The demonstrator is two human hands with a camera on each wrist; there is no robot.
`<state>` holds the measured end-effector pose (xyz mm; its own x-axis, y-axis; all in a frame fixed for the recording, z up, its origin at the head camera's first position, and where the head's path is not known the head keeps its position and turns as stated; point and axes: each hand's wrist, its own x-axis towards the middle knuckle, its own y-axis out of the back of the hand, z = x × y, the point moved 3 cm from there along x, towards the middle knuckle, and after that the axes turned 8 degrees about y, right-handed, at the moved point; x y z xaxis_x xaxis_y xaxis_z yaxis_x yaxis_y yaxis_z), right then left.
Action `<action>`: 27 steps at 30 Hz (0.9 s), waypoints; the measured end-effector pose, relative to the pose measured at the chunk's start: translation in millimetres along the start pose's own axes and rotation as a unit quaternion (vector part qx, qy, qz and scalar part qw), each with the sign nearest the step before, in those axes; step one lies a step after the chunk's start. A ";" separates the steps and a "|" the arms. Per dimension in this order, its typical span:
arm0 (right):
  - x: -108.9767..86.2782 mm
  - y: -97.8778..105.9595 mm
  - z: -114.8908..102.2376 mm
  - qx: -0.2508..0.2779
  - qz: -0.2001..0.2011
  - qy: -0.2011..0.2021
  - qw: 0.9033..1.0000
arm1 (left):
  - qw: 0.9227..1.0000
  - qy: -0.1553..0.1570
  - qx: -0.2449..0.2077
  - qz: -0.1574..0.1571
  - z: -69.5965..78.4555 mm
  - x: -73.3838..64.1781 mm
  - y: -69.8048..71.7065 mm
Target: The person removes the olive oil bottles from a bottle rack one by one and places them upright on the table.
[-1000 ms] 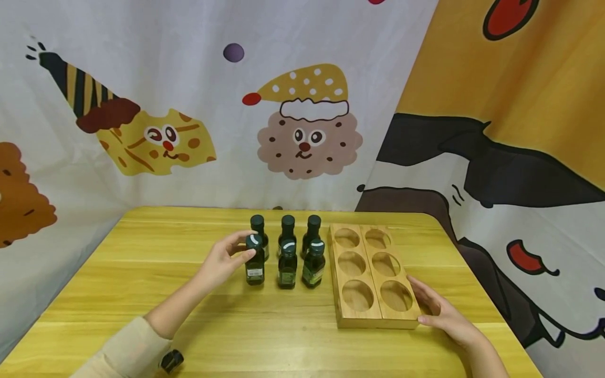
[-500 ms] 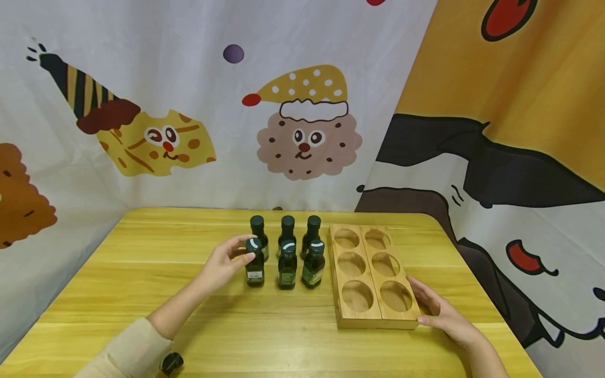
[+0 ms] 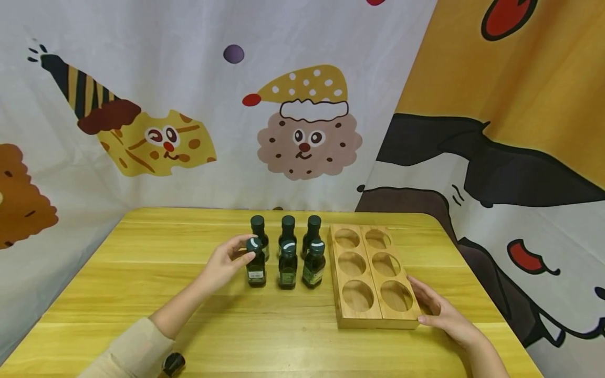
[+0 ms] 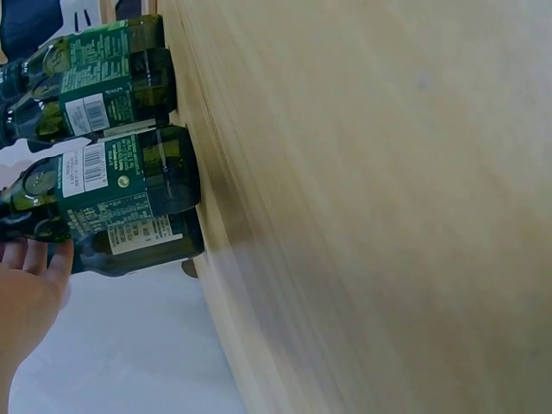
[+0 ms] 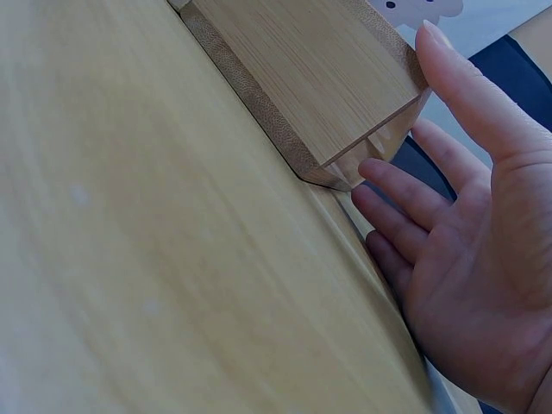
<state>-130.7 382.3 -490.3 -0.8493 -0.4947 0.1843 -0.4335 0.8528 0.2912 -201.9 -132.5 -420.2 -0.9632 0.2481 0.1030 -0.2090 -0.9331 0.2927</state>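
My left hand [image 3: 224, 262] pinches the cap of a dark green glass bottle [image 3: 256, 274] at the front left of a group of bottles, between thumb and fingers. In the left wrist view this bottle [image 4: 129, 181] stands on the table, its barcode label showing. Beside it are two more front bottles [image 3: 287, 272] with white-marked caps, and a taller row [image 3: 288, 224] behind, partly hidden. My right hand [image 3: 441, 312] rests against the right front corner of a wooden holder [image 3: 375, 324] with round holes. In the right wrist view its fingers [image 5: 405, 190] touch the holder's edge, fairly straight.
The yellow wooden table [image 3: 264, 341] carries everything. A small black object [image 3: 173, 363] shows by the left sleeve [image 3: 134, 349]. Behind the table hangs a cartoon-printed curtain [image 3: 189, 63].
My left hand has come down slightly with the cap it pinches. The base of that bottle has shifted a touch to the right. My right hand and the holder have stayed put.
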 end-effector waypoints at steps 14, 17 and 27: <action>5.5 0.3 -9.4 0.018 -0.021 0.025 0.999 | 1.000 0.008 0.019 -0.005 5.3 -1.7 3.8; 4.8 0.4 -13.1 0.020 -0.022 0.020 0.999 | 1.000 0.009 0.023 -0.013 11.9 -3.5 5.2; 4.0 4.1 -24.6 -0.014 -0.027 0.034 0.999 | 0.999 -0.014 0.041 -0.026 18.4 -3.3 16.8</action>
<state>-128.5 379.7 -465.3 -0.8019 -0.5510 0.2308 -0.4691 0.8200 0.3280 -199.1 -144.2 -398.2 -0.9460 0.3042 0.1124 -0.2429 -0.8944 0.3756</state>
